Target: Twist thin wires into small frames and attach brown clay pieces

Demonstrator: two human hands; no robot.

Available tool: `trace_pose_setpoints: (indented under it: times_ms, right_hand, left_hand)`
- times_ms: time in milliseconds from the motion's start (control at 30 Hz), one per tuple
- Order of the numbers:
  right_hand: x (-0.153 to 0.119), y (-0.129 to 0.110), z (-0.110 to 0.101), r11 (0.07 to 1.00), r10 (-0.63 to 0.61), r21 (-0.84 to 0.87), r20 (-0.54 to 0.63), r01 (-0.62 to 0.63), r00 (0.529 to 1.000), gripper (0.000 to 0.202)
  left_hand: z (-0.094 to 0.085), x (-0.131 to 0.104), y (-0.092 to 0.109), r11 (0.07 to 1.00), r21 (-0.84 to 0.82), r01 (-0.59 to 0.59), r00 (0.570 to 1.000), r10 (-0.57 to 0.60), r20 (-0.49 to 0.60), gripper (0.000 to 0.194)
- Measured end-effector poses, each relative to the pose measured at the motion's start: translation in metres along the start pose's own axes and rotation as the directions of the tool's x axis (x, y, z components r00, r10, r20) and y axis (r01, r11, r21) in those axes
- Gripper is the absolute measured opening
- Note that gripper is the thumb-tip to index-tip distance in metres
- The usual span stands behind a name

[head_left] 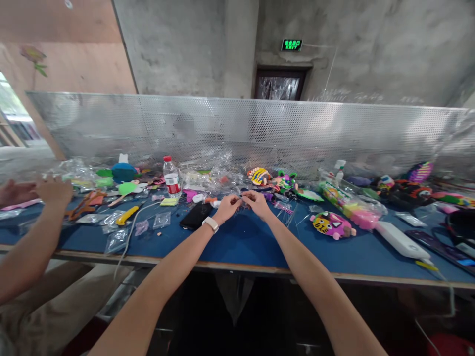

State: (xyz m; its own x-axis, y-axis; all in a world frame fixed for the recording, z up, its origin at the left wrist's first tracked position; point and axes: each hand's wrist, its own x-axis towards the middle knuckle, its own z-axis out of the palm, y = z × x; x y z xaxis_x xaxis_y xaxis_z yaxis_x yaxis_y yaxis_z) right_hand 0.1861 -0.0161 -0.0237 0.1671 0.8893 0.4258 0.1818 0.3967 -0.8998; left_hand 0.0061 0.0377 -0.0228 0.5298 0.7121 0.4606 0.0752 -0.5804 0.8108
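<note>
Over the blue tabletop [237,242], my left hand [226,207] and my right hand [258,203] come together at the fingertips. Both pinch at something very small between them, too small to name. A white watch [211,224] is on my left wrist. Left of that wrist lies a black phone [196,216]. Just behind my fingers are crumpled clear plastic wrapping and small purple and orange pieces, partly hidden by my hands. To the right rests a pink and yellow decorated foam craft animal [331,225].
A water bottle [171,178] with a red cap stands at back left, near a yellow cutter [126,216] and small plastic bags. A white power strip [402,241] lies at right. A perforated metal screen [230,123] closes the back. At far left are a co-worker's hands [54,190].
</note>
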Motion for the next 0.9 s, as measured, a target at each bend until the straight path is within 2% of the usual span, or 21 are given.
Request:
trace_pose_setpoints:
  times_ms: [167, 300, 433, 533, 667, 767, 900]
  right_hand:
    - [0.0, -0.001, 0.001, 0.998, 0.046, 0.035, 0.037, -0.047, 0.998, 0.035]
    - [0.0, 0.001, 0.002, 0.997, 0.057, 0.041, 0.034, -0.058, 0.998, 0.033]
    - [0.001, 0.001, -0.001, 0.997, 0.054, 0.059, 0.026, -0.056, 0.998, 0.033]
    - [0.002, 0.0, -0.006, 0.996, 0.064, 0.058, 0.039, -0.067, 0.997, 0.034]
    - [0.003, -0.001, -0.012, 0.997, 0.063, 0.044, 0.088, -0.067, 0.994, 0.036]
    - [0.003, -0.002, -0.014, 0.998, 0.047, 0.031, 0.119, -0.051, 0.992, 0.038]
    - [0.0, -0.002, -0.014, 0.999, 0.026, 0.016, 0.155, -0.029, 0.988, 0.041]
  left_hand:
    - [0.001, 0.0, -0.002, 1.0, 0.009, -0.013, 1.0, 0.013, -0.002, 0.037]
    - [0.0, 0.0, -0.002, 0.999, -0.026, 0.043, 0.999, -0.043, 0.016, 0.033]
    - [0.0, 0.0, 0.001, 0.985, -0.132, 0.107, 0.994, -0.103, 0.041, 0.025]
    - [0.0, -0.001, 0.003, 0.948, -0.241, 0.209, 0.976, -0.188, 0.107, 0.019]
    - [-0.002, -0.003, 0.006, 0.868, -0.363, 0.34, 0.935, -0.268, 0.234, 0.027]
    - [-0.003, -0.005, 0.007, 0.838, -0.395, 0.376, 0.915, -0.268, 0.302, 0.034]
    - [-0.002, -0.007, 0.008, 0.819, -0.42, 0.391, 0.906, -0.262, 0.332, 0.038]
